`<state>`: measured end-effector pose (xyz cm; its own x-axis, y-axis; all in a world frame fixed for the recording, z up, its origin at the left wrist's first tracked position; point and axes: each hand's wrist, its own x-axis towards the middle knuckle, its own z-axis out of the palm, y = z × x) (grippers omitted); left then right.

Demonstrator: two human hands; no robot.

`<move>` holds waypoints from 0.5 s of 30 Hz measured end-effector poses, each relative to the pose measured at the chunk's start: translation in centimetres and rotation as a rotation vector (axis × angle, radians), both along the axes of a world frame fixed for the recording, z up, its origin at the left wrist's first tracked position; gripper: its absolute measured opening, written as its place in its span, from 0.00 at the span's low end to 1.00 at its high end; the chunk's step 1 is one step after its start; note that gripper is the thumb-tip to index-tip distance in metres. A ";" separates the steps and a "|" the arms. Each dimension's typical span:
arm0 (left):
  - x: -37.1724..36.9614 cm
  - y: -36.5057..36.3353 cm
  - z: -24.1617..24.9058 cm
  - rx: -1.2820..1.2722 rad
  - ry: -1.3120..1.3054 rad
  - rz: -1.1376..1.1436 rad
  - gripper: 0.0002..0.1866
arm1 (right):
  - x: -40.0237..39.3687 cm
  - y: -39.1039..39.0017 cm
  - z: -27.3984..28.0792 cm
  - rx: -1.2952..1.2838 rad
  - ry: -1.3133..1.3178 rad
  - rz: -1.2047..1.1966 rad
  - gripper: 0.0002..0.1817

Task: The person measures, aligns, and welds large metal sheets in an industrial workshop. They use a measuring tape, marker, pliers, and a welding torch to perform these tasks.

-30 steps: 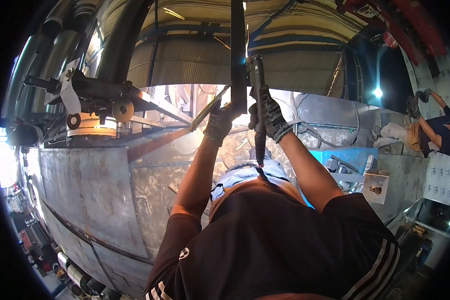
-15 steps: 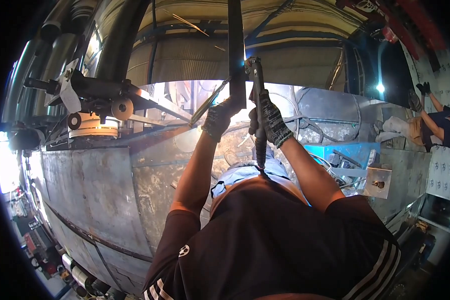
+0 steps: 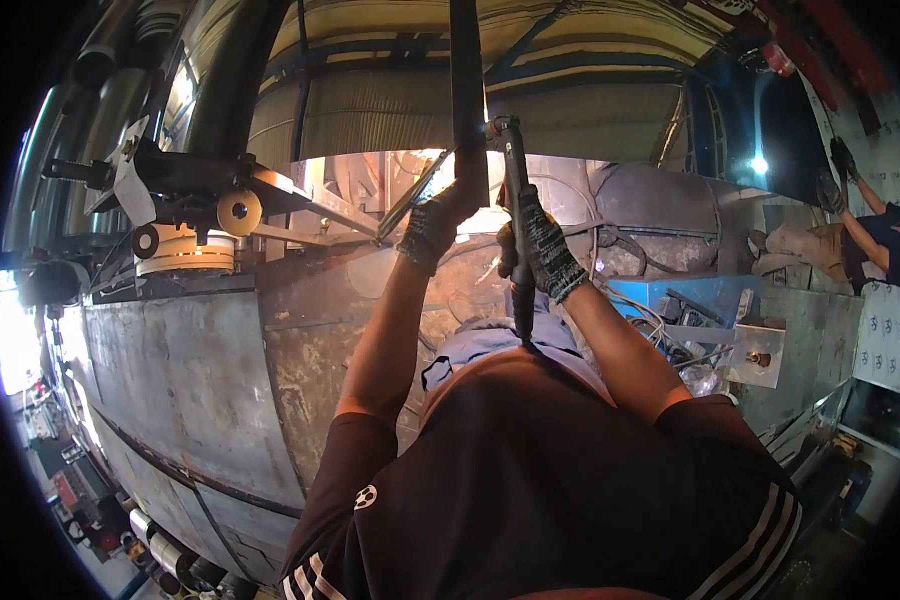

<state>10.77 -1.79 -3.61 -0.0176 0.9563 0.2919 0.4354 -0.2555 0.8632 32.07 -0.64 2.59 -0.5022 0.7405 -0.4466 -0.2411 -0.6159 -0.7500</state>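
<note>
1. Metal workshop, seen with the head bent far down and back; corrugated roof sheeting (image 3: pixel 390 110) across the top, daylight glaring at the left edge
2. Large curved steel shell (image 3: pixel 180 390) of welded plates filling the left and middle, rusty and scuffed, with a dark seam running across its lower part
3. Dark clamp fixture (image 3: pixel 170 185) with a round roller and a white disc mounted at upper left on the shell's edge
4. Dark vertical steel bar (image 3: pixel 467 90) rising from the middle to the top edge
5. Left hand (image 3: pixel 432 228), in a dark knitted glove, closed around the lower end of the steel bar, arm stretched straight out
6. Thin rod (image 3: pixel 410 198) slanting just beside the left hand; cannot tell whether gripped by it
7. Right hand (image 3: pixel 540 248), in a speckled knitted glove, wrapped around the welding torch (image 3: pixel 515 190), just beside the left hand
8. Torch head touching or just short of the bar near its lower end, a bright spot at that point; torch cable dropping down toward the black shirt with white stripes
9. Blue crate (image 3: pixel 690 295) with cables and a small steel plate (image 3: pixel 755 352) with a bolt at right
10. Another person (image 3: pixel 860 240) well apart at far right, gloved arm raised, a bright blue-white light near them
</note>
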 end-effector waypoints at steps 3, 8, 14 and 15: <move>0.0 0.0 0.1 -0.051 -0.089 -0.007 0.16 | 0.1 -0.6 0.2 0.035 -0.022 0.023 0.34; -1.2 0.9 -0.5 0.025 0.825 -0.007 0.29 | -0.1 -1.2 1.1 -0.043 -0.103 -0.006 0.38; -2.0 0.0 1.2 0.555 1.656 0.002 0.29 | 0.5 -2.1 -0.5 0.129 -0.192 -0.017 0.32; -1.8 0.1 0.8 0.555 1.656 0.001 0.29 | 0.7 -2.1 -0.5 0.134 -0.211 -0.011 0.30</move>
<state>8.96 -1.67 -2.80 0.6118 0.7453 0.2651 0.6912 -0.3408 -0.6372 32.77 -2.79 2.13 -0.3999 0.8049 -0.4384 -0.0762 -0.5059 -0.8592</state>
